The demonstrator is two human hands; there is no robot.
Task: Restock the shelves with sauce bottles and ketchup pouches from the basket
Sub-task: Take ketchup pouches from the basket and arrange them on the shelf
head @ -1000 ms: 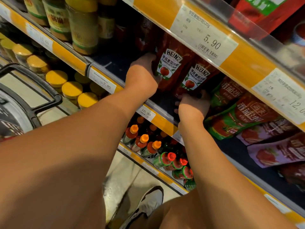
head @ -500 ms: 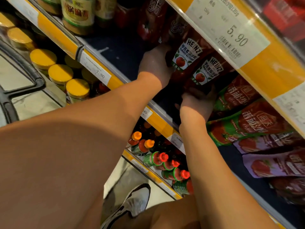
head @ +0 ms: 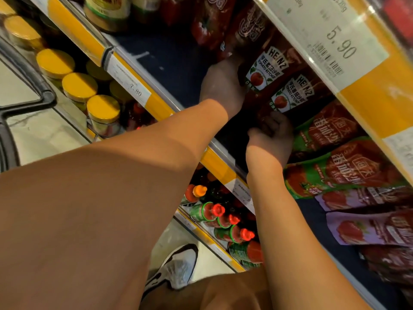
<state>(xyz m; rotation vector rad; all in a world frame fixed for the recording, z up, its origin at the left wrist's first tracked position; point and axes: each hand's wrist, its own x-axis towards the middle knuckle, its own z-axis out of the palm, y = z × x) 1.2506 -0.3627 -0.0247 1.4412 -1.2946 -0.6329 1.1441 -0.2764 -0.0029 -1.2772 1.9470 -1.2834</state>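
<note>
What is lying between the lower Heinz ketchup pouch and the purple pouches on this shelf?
In the head view, two red-and-green ketchup pouches lie between the lower Heinz pouch and the purple pouches.

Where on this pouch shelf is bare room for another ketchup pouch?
Bare blue shelf floor shows left of the Heinz pouches, beyond the left hand. A narrower strip runs before the purple pouches. Crowded around the green-edged pouches.

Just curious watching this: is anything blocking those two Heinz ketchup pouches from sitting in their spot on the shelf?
Nothing visible does. Both Heinz ketchup pouches already sit on the shelf, with the left hand against them and the right hand at their lower end. The green-edged pouches lie beside them, not in their way.
</note>
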